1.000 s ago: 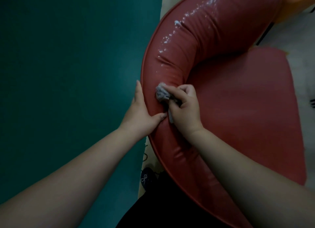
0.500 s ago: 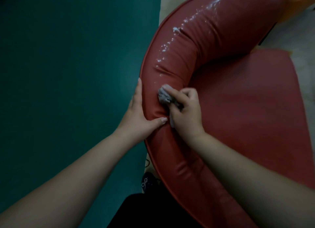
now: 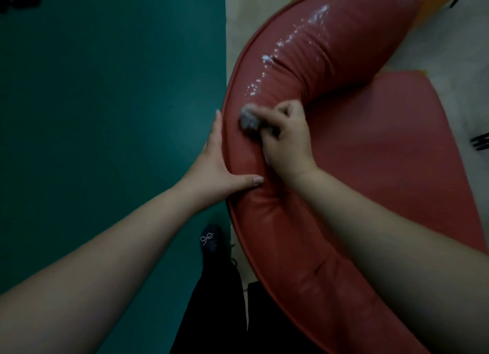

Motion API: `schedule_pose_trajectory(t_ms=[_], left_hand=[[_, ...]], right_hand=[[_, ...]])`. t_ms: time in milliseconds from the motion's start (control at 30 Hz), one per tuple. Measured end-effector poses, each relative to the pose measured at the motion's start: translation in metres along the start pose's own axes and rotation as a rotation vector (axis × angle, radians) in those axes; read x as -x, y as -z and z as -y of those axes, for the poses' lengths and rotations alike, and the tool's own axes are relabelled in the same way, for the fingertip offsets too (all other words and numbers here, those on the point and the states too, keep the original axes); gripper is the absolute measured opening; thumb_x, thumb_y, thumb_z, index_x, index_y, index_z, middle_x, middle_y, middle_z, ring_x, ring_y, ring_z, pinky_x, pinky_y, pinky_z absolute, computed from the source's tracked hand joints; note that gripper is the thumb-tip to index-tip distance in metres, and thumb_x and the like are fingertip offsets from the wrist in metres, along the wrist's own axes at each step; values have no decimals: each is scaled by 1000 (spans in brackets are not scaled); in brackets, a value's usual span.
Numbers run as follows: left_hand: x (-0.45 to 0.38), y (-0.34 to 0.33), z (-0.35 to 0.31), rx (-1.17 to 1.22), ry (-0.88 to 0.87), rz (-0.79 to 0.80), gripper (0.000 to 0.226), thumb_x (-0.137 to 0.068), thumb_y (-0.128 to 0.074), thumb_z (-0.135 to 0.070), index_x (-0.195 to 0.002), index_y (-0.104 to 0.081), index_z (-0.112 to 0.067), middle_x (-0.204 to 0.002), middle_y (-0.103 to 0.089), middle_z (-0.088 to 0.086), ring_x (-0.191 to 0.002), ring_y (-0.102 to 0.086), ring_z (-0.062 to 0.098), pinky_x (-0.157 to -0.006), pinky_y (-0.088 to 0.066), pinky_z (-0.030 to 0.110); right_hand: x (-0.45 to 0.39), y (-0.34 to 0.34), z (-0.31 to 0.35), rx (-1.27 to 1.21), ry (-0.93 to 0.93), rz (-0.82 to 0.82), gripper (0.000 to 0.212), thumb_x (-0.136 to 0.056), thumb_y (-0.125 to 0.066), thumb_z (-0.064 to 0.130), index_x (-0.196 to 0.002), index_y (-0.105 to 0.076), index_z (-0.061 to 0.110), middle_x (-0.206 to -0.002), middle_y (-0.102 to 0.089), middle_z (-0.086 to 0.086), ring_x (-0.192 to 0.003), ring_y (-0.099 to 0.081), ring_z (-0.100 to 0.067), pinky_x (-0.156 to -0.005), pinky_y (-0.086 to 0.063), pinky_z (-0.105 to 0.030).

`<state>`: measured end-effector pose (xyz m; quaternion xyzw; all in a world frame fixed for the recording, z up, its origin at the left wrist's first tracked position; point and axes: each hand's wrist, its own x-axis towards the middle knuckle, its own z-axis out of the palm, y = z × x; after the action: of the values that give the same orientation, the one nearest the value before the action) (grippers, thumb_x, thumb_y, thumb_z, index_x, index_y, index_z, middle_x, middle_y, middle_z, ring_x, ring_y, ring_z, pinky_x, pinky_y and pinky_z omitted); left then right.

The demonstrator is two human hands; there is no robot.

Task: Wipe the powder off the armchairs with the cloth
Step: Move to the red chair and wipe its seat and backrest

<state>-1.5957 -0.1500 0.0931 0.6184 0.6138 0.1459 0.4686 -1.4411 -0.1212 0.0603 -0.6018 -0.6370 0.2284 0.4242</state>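
Note:
A red leather armchair (image 3: 391,152) with a curved padded backrest fills the right of the view. White powder (image 3: 267,59) streaks the top of the backrest beyond my hands. My right hand (image 3: 288,139) grips a bunched grey cloth (image 3: 248,119) and presses it on the backrest's top, just below the powder. My left hand (image 3: 219,165) rests flat on the backrest's outer edge, fingers straight along the rim, thumb lying across the top. The cloth's lower part is hidden under my right hand.
A dark teal surface (image 3: 105,115) fills the left half, close against the chair's back. Pale patterned floor (image 3: 254,14) shows above and to the right of the chair. My dark trousers and a shoe (image 3: 210,241) are below, beside the chair.
My right hand has slid the cloth a little up and outward along the backrest, toward the powder. My left hand has stayed on the chair's outer edge.

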Motion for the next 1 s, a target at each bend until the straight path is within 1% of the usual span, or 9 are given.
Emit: schedule_pose_trajectory(t_ms=[67,133,333,400,500,633,767,867,1000], left_hand=[[-10,7,0,-8,-35,19,136,-61,-88,-33,-151,13,-25,-160,-2,-9,-143,-10,0,-106,-12,7],[-18,12,2,0,-51,53,135,-61,-88,-33,-152,12,-23,-160,-4,-8,-143,-11,0,-105,-12,5],[-39,28,7,40,-57,136,137,-58,-89,-34,-152,11,-27,-142,-20,-20,-124,-20,-12,-80,-16,-14],[-43,30,8,74,-56,174,139,-57,-89,-33,-152,12,-26,-147,-21,-17,-125,-22,-13,-82,-18,-13],[-52,31,10,95,-60,201,142,-55,-90,-35,-151,13,-28,-148,-23,-19,-128,-29,-11,-86,-22,-10],[-68,38,9,91,-88,235,142,-53,-90,-38,-152,13,-30,-152,-28,-12,-132,-33,-3,-96,-28,2],[-84,43,7,98,-110,274,142,-54,-91,-37,-152,12,-30,-146,-36,-16,-128,-41,-3,-99,-34,6],[-93,44,3,103,-131,266,139,-56,-90,-35,-153,10,-26,-153,-26,-13,-129,-36,-6,-95,-29,-2],[-110,49,-4,77,-158,240,134,-58,-89,-34,-153,6,-31,-147,-24,-21,-127,-33,-12,-92,-27,-5]], right_hand=[[-39,-10,-5,3,-115,-107,38,-79,-61,2,-112,-72,16,-93,-40,-5,-84,-46,-11,-85,-35,-5],[-50,-11,-4,-38,-196,-100,35,-81,-64,1,-113,-71,14,-94,-40,-5,-79,-44,-2,-84,-32,0],[12,-6,19,-30,-44,56,40,-77,-60,3,-112,-70,20,-90,-40,-4,-83,-44,-8,-83,-37,-7],[-21,-10,11,77,-17,7,41,-75,-59,2,-111,-72,17,-88,-40,-4,-83,-44,-9,-81,-36,-6],[-67,-21,2,83,-136,-105,40,-76,-63,-1,-111,-72,17,-88,-38,3,-84,-46,-11,-84,-35,-5],[-30,-19,16,67,-125,-68,41,-77,-60,2,-112,-70,19,-89,-39,-2,-82,-43,-7,-82,-37,-9],[-17,-18,24,70,-125,-50,42,-75,-59,2,-111,-71,19,-90,-41,-4,-82,-45,-6,-82,-40,-10],[-68,-26,2,161,-88,-161,42,-75,-58,1,-111,-72,16,-90,-40,-6,-82,-48,-16,-82,-43,-19],[-99,-26,-12,117,-190,-270,37,-80,-66,6,-113,-71,20,-91,-39,-4,-82,-50,-18,-85,-47,-24]])
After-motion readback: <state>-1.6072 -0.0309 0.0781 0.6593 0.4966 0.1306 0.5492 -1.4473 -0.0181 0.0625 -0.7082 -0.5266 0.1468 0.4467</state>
